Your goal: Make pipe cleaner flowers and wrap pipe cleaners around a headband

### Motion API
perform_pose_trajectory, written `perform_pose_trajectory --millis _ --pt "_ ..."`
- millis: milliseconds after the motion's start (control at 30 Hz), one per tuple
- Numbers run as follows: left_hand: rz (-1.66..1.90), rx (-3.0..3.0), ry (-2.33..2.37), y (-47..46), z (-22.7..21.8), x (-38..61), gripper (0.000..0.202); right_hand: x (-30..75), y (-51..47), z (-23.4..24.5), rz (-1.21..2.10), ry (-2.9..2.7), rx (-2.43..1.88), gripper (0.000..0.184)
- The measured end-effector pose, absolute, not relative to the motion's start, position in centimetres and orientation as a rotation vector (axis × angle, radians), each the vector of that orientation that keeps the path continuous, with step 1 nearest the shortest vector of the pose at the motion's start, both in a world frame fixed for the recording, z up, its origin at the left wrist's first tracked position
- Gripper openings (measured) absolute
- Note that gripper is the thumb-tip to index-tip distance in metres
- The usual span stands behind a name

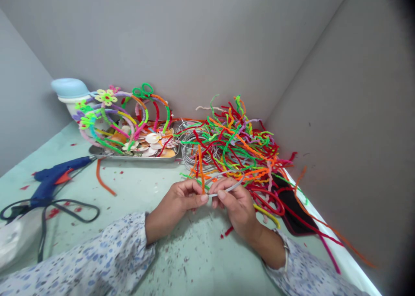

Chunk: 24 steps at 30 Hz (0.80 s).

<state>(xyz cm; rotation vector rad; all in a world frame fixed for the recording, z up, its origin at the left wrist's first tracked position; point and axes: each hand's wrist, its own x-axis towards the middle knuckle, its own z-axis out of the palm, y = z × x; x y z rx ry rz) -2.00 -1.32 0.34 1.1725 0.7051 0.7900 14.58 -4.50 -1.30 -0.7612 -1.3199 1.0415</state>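
My left hand (183,198) and my right hand (235,203) meet over the pale green table, fingertips pinched together. Between them they hold a thin grey headband (231,180) that arcs up from the right hand, and an orange pipe cleaner (200,166) stands up from the left hand's pinch. Just behind the hands lies a big tangle of pipe cleaners (240,147) in red, green, orange and purple.
A metal tray (132,155) holds shells and several decorated headbands (123,114). A blue glue gun (53,179) with its black cord (76,209) lies at the left. A loose orange pipe cleaner (103,179), bare wire hoops (194,151), a black pouch (293,205) and grey walls surround.
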Motion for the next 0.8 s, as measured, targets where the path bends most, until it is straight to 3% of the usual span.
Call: perform_pose_trajectory --millis 800 --pt "0.618 0.979 0.744 -0.96 1.08 -2.11 0.023 14.38 -5.07 -0.78 1.034 -1.383 -0.774 0.012"
